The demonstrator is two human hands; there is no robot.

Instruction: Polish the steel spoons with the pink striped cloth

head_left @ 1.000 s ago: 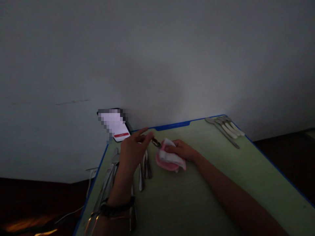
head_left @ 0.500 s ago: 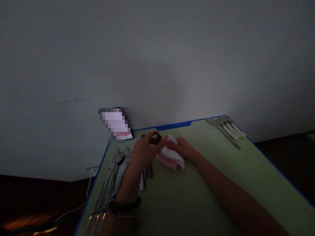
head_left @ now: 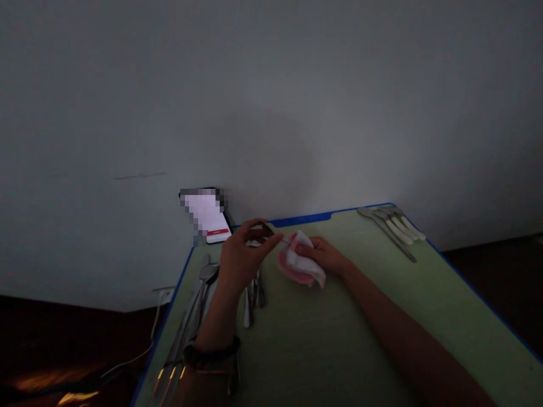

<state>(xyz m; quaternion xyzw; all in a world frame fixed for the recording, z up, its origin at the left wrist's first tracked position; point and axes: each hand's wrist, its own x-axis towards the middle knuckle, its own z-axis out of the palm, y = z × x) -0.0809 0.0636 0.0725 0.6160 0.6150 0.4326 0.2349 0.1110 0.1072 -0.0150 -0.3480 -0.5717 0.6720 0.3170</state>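
My left hand pinches a small metal spoon near its dark, rounded head. The spoon's thin shaft runs right into a pink and white cloth, which covers the rest of it. My right hand is closed on that cloth, thumb on top, and the cloth's loose end hangs below. Both hands are above the table, close together. Under and beside my left forearm lie several metal spoons and other long cutlery, partly hidden. Shorter cutlery handles show just right of my left wrist.
The pale green table has a blue edge and meets a grey wall. A phone with a lit screen leans at the back left corner. At the back right lie a long metal piece and several white-handled forks. A white cable hangs left.
My left hand has drawn slightly left, away from the cloth, exposing a bit of the spoon's shaft. My right hand and the cloth have shifted slightly right. The view has moved a little.
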